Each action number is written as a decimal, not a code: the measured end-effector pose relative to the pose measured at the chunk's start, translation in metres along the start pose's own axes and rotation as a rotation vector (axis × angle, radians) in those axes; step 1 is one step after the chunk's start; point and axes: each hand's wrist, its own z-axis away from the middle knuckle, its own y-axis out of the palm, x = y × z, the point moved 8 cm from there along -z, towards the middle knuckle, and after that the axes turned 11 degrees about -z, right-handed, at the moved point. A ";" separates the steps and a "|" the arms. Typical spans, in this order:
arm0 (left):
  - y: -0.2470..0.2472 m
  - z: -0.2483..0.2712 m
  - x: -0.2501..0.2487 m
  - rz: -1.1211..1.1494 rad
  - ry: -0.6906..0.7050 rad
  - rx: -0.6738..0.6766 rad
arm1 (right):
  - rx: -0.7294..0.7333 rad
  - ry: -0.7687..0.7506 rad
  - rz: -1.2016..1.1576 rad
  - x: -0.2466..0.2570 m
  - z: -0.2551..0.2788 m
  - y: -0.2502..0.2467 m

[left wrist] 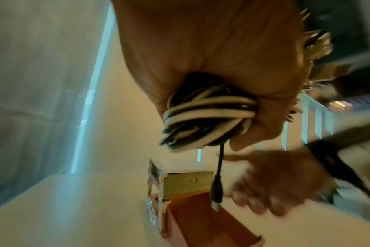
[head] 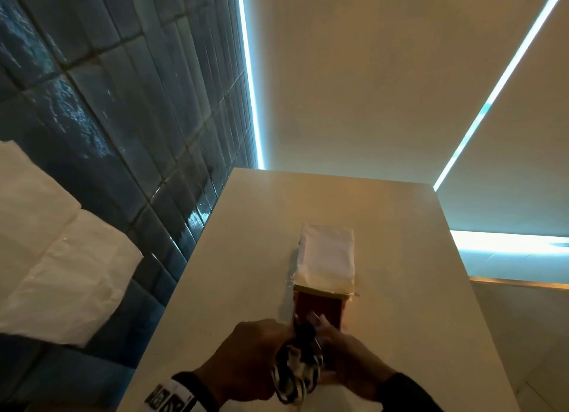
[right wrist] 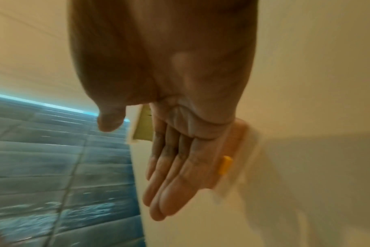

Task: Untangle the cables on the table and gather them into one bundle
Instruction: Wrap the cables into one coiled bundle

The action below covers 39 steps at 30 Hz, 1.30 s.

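Your left hand [head: 246, 354] sits closest, low in the head view, fingers curled tight round the cable bundle [left wrist: 207, 115], black & white loops packed in the fist above the table [head: 234, 257]. One black lead w/ a USB plug [left wrist: 217, 188] hangs from it. Your right hand [right wrist: 180, 158] is just beside the bundle on the right, fingers straight & together, palm bare, gripping nothing. Past both hands a reddish-brown box [head: 318, 307] lies on the table, its far part wrapped in white paper [head: 328, 251]. Blue tiled wall [head: 123, 104] on the left.
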 end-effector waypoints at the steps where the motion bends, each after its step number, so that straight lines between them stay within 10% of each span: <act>1: -0.001 -0.005 -0.012 -0.160 0.115 0.048 | 0.023 -0.025 0.056 0.014 0.009 0.013; 8: 0.017 -0.028 -0.029 -0.710 0.438 0.133 | 0.176 -0.070 0.470 0.041 0.045 0.087; 25: 0.045 -0.056 -0.026 -0.767 0.382 -0.049 | 0.049 -0.102 0.309 0.005 0.018 0.047; 34: 0.081 -0.021 0.084 0.018 -0.767 -0.056 | -0.028 0.057 -0.200 -0.017 0.007 0.027; 39: 0.150 -0.015 0.092 0.144 -0.823 0.190 | -0.020 0.078 -0.433 -0.015 -0.019 0.017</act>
